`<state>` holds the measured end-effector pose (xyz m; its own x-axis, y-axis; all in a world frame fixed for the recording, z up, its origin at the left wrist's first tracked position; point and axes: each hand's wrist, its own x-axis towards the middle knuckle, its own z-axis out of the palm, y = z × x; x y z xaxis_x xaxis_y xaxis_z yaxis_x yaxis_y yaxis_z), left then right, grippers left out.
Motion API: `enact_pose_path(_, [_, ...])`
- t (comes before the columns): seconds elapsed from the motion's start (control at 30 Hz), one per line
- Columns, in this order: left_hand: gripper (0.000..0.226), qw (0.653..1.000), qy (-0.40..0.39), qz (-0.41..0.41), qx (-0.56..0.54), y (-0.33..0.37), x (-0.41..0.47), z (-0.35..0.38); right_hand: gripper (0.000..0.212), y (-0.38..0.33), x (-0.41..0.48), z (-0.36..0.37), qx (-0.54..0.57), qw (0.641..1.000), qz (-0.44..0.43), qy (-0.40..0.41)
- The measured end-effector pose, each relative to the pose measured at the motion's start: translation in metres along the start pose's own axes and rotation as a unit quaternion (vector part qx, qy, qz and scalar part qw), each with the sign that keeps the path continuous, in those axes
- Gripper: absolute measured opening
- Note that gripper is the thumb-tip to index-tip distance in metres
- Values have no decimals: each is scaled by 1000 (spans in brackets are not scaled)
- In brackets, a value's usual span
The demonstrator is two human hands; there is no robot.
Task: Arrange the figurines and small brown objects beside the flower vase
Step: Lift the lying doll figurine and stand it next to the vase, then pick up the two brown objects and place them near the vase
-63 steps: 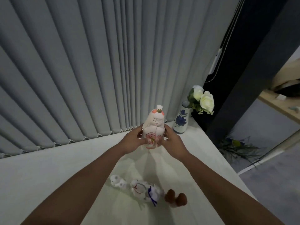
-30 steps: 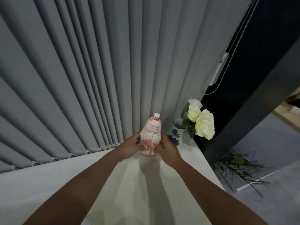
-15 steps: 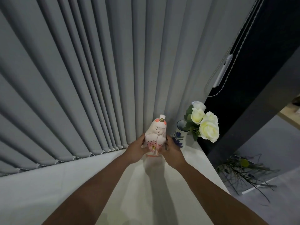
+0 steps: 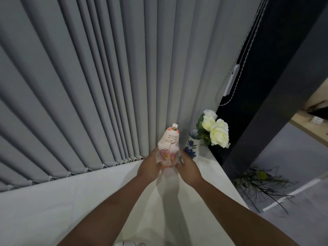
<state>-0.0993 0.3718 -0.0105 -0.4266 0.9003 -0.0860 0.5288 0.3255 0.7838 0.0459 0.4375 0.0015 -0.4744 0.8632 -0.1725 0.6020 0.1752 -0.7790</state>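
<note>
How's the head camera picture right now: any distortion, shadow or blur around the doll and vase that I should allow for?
Head view: strong wide-angle warp fans the blinds outward; the figurine between the left hand and right hand is sharp, casting a long shadow toward the camera on the table; the vase is clear, its white flowers bright; the right side is dark.

You hold the pale pink doll figurine (image 4: 168,146) upright, low over the white table, just left of the blue-flowered vase (image 4: 192,144) of white roses.
</note>
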Motion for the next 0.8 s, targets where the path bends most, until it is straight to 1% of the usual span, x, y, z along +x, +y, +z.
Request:
enact_pose_path(0.1, [49, 999, -11, 23, 41, 2, -16, -3, 46, -5, -14, -1, -13, 1000, -15, -5])
enact_pose_path(0.23, [52, 992, -53, 37, 107, -2, -43, -7, 54, -2, -40, -8, -86, 996, -36, -4])
enact_pose_path(0.3, [52, 988, -69, 53, 131, 1, -58, -10, 58, 0, -55, -16, -103, 994, -34, -9])
enact_pose_path(0.4, [52, 983, -102, 81, 132, 7, -88, -14, 58, 3, -85, -28, -94, 995, -21, -14])
enact_pose_path(0.5, [53, 978, -152, 86, 112, 11, -126, -10, 56, 11, -124, -36, -76, 996, -11, -35])
enact_pose_path(0.63, [65, 967, -212, 78, 118, 15, -175, 0, 56, 27, -175, -31, -67, 993, 3, -93])
enact_pose_path(0.7, [74, 956, -235, 79, 159, 15, -192, 1, 57, 32, -194, -25, -70, 991, 8, -110])
enact_pose_path(0.8, [78, 939, -247, 88, 223, 12, -213, -1, 63, 38, -221, -10, -100, 987, 16, -122])
